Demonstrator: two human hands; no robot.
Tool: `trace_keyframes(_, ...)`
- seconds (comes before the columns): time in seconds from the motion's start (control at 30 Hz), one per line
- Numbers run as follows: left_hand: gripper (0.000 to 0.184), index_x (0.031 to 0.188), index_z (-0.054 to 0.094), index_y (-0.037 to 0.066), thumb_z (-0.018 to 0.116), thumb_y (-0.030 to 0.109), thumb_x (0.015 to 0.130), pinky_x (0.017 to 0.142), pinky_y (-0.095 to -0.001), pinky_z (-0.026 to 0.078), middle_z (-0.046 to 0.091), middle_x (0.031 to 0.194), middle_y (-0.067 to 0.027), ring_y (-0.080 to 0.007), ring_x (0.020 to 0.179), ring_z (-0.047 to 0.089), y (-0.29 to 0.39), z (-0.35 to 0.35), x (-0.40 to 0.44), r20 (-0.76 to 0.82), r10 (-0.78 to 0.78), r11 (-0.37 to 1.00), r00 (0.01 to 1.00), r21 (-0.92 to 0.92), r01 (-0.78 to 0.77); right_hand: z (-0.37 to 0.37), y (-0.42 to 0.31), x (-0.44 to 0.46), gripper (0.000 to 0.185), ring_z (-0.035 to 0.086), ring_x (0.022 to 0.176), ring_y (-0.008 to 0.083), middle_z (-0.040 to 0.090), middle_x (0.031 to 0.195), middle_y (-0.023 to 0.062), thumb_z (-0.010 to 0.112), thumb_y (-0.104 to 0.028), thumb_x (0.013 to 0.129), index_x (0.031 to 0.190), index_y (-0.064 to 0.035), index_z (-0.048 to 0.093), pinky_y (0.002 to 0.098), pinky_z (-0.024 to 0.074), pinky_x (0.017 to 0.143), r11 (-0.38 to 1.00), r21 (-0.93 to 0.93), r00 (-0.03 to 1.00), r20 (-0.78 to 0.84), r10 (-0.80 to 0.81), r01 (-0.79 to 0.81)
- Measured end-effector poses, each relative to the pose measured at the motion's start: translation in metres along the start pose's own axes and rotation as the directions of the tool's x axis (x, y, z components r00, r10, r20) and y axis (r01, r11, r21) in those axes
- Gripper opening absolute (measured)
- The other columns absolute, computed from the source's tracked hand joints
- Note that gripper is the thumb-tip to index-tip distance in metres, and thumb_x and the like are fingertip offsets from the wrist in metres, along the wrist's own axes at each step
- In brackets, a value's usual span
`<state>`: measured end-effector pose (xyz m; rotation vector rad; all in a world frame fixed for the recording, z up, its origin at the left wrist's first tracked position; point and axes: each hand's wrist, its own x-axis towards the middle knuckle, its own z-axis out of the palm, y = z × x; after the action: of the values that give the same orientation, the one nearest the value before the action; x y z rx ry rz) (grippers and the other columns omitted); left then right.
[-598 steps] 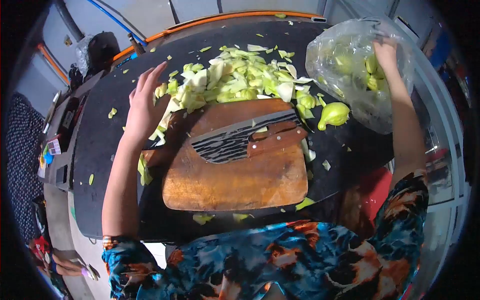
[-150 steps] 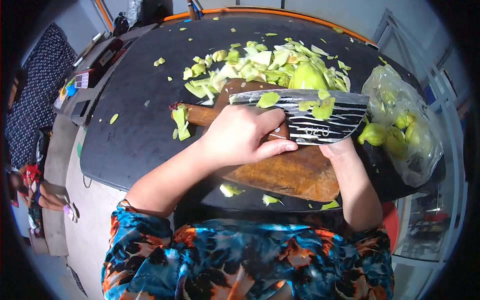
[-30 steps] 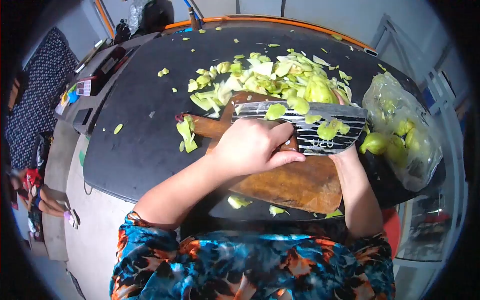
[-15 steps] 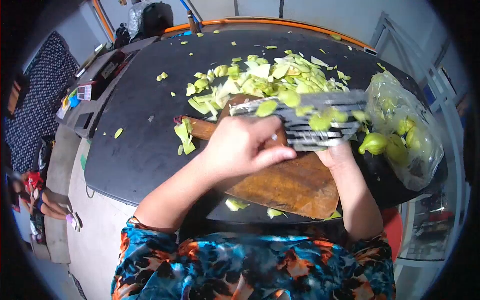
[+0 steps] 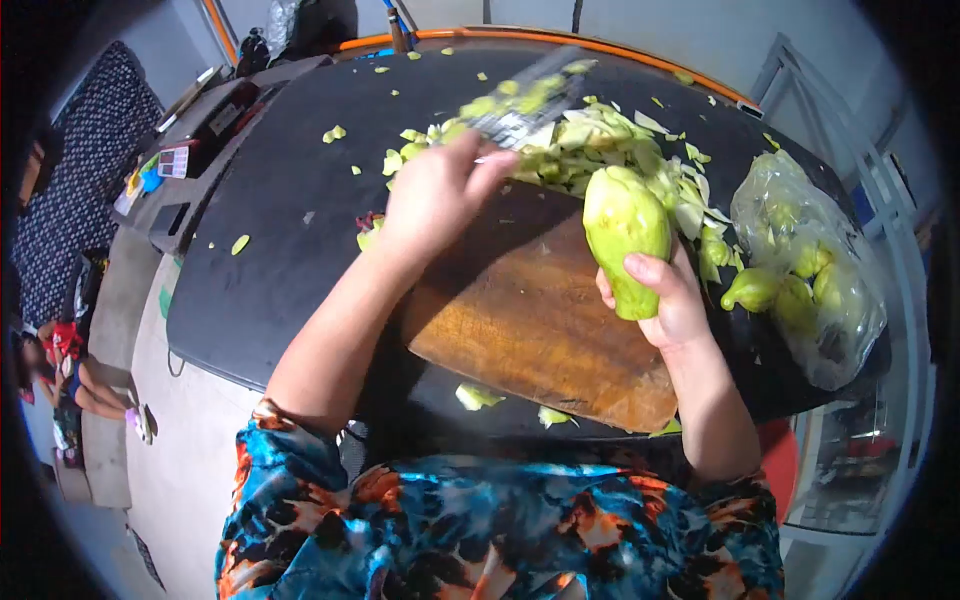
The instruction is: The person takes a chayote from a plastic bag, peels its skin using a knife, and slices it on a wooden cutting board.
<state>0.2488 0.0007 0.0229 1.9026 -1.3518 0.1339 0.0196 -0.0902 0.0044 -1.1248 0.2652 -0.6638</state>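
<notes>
My left hand is closed around a wide-bladed knife, raised over the far left part of the wooden chopping board. Motion blurs the blade, and green bits cling to it. An elongated, pale green fruit with a cut, faceted surface stands nearly upright in my right hand, above the board's right side. My fingers wrap round its lower part. Behind the board lies a heap of chopped green pieces, partly hidden by the fruit and the knife.
A clear plastic bag with several green fruits lies on the black table at the right; one whole fruit sits at its mouth. Scraps lie by the near edge. A person sits far left.
My left hand has swung the knife up and to the left, away from my right hand. The fruit, hidden behind the blade before, now shows upright in my right hand.
</notes>
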Motion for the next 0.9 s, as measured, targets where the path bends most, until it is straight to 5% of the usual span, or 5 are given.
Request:
trace_keyframes(0.27,0.041,0.08,0.057,0.002,0.059,0.041,0.091,0.058,-0.039,0.045,0.056,0.061,-0.0135,-0.0303,0.06,0.058,0.028,-0.013,-0.022,0.146,0.062,0.998,0.987,0.003,-0.063,-0.032,-0.001,0.015,0.07,0.057,0.061,0.0188,0.057,0.104,0.0153,0.063,-0.05,0.077,0.125,-0.0033,0.046,0.0281,0.0461,0.049,0.999,0.035,0.987,0.162,-0.026,0.021)
trace_keyframes(0.47,0.044,0.073,0.051,0.004,0.066,0.043,0.086,0.051,-0.034,0.041,0.046,0.057,-0.0075,-0.0238,0.051,0.05,0.053,-0.024,-0.044,0.161,0.355,0.906,0.921,-0.301,-0.296,-0.062,0.02,0.017,0.056,0.062,0.085,0.0223,0.062,0.107,0.0091,0.064,-0.043,0.082,0.123,-0.0061,0.051,0.0349,0.0526,0.064,0.997,0.052,0.996,0.063,-0.065,0.061)
trace_keyframes(0.53,0.043,0.071,0.052,0.008,0.069,0.045,0.081,0.05,-0.036,0.042,0.05,0.058,-0.0065,-0.0303,0.052,0.053,0.063,-0.022,-0.052,0.255,0.443,0.882,0.86,-0.294,-0.367,-0.059,0.032,0.025,0.05,0.063,0.074,0.0241,0.06,0.105,0.0119,0.069,-0.029,0.08,0.12,-0.0057,0.05,0.0382,0.0531,0.057,0.95,0.312,0.96,-0.273,0.065,0.025)
trace_keyframes(0.73,0.042,0.075,0.054,0.01,0.07,0.049,0.079,0.052,-0.0384,0.046,0.054,0.059,-0.0077,-0.0302,0.056,0.06,0.064,-0.007,-0.055,0.208,0.539,0.842,0.816,-0.107,-0.529,-0.044,0.036,0.021,0.052,0.064,0.076,0.023,0.06,0.11,0.0127,0.07,-0.03,0.08,0.122,-0.0059,0.05,0.0367,0.0542,0.058,0.964,0.265,0.963,-0.264,0.054,0.019)
trace_keyframes(0.9,0.038,0.082,0.056,0.003,0.065,0.04,0.086,0.057,-0.0406,0.047,0.059,0.065,-0.0147,-0.0358,0.063,0.062,0.019,-0.002,-0.021,0.021,0.191,0.982,0.981,0.005,-0.191,-0.002,-0.001,0.0,0.057,0.06,0.067,0.016,0.058,0.088,0.0071,0.075,-0.02,0.07,0.118,-0.0022,0.049,0.0292,0.0515,0.054,0.998,-0.029,0.989,0.13,0.064,-0.06)
